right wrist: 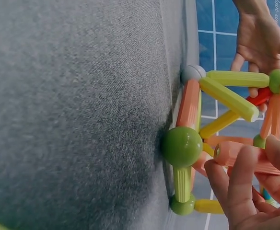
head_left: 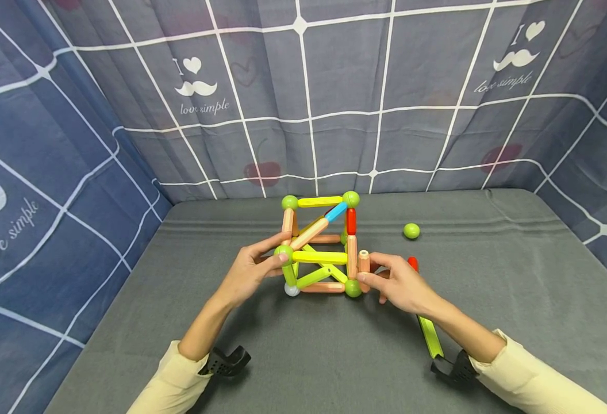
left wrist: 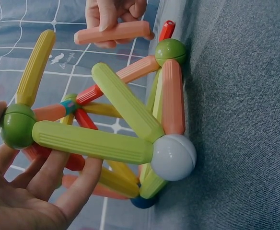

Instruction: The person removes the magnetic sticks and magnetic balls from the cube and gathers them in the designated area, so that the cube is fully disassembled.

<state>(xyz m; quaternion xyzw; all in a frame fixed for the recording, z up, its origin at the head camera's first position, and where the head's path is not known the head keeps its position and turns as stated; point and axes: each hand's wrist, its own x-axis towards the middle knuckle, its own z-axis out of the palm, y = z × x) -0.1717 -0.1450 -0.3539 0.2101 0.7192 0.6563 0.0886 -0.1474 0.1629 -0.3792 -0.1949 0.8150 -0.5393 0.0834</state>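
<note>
Clock positions: head view, frame at centre.

Item 1. Orange rod (head_left: 364,261), loose, one. Located at between 3 and 4 o'clock, just beside the frame's near right side; stands roughly upright in the head view. The left wrist view shows a gap between rod and frame.

Item 2. Right hand (head_left: 399,282). Fingers curled, pinching the rod between thumb and fingertips. Rod crosses the grip: one end projects toward 12 o'clock, the other toward 6 o'clock, below the thumb. Ends presumably left bare so either can meet a ball.

Item 3. Frame (head_left: 320,257), box-like, of coloured rods and balls, resting on the surface (head_left: 143,322). White ball (head_left: 292,289) at its 7 o'clock corner; green lower ball (head_left: 353,287) at 5 o'clock, near the rod's lower end.

Item 4. Left hand (head_left: 246,273), between 8 and 9 o'clock. Thumb and fingers grip the upper green ball (left wrist: 18,125) at the near left corner; probably a steadying hold against knocks from the opposite side.

Item 5. Spares, apart from the frame, apparently laid within right-hand reach: loose green ball (head_left: 411,231), 3 o'clock; red piece (head_left: 413,263), just past 3, partly hidden by the right arm; yellow-green rod (head_left: 430,338), 4 o'clock.

Item 6. Checked curtain (head_left: 345,86), 12 o'clock, backdrop.
</note>
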